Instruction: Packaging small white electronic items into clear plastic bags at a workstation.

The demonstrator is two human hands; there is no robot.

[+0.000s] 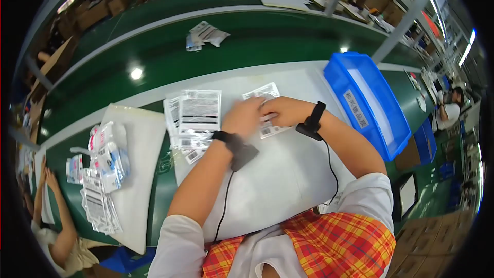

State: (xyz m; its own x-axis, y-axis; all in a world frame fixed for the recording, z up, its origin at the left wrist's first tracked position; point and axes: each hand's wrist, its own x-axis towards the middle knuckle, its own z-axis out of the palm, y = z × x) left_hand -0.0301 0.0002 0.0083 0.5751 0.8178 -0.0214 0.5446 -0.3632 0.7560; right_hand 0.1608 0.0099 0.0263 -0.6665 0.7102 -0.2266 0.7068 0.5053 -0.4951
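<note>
My right hand [285,111] is closed, its fingers curled in a pinch over a printed clear-and-white packet [266,91] lying on the white work board [267,185]. A small pale piece shows at its fingertips; I cannot make out what it is. My left hand [245,118] meets the right fingertips from the left, and motion blurs its fingers. Beside the left hand lies a loose pile of flat printed packets [199,110], with more packets slipping out under its lower edge. Both wrists wear black bands with cables.
A blue bin [383,103] stands at the right. On the left, a second white board [136,175] carries plastic packs [109,149] and stacked packets [100,201]. Crumpled packets [206,36] lie on the green belt [154,54] ahead. Other people work at the left and far right.
</note>
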